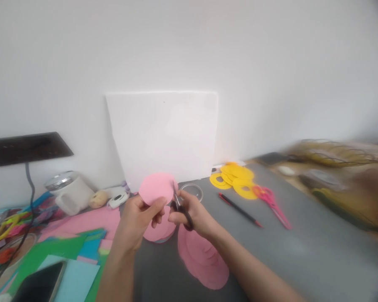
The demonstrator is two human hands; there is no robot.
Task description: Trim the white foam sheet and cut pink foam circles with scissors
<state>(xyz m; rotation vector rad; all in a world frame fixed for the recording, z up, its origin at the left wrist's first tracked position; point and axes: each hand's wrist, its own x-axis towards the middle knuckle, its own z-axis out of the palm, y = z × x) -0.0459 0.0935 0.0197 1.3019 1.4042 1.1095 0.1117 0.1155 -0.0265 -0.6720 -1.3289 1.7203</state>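
My left hand (pixel 145 216) pinches the lower edge of a round pink paper disc (pixel 156 188), held up above the table. My right hand (pixel 189 209) grips a pair of scissors (pixel 178 204) with dark handles. Their blades meet the disc's right edge, where a thin strip of pink stands off. Below my hands lie more pink paper circles (pixel 204 262) in an overlapping pile, and a second stack of pink circles (pixel 160 230) sits just under the disc. A clear round ring-like object (pixel 192 191) lies behind my right hand.
Yellow paper rings (pixel 234 178), a black-and-red pencil (pixel 241 210) and pink scissors (pixel 273 205) lie to the right. On the left are coloured paper sheets (pixel 58 249), a phone (pixel 39 283) and a white mug (pixel 75 195). A white board (pixel 168 134) leans against the wall.
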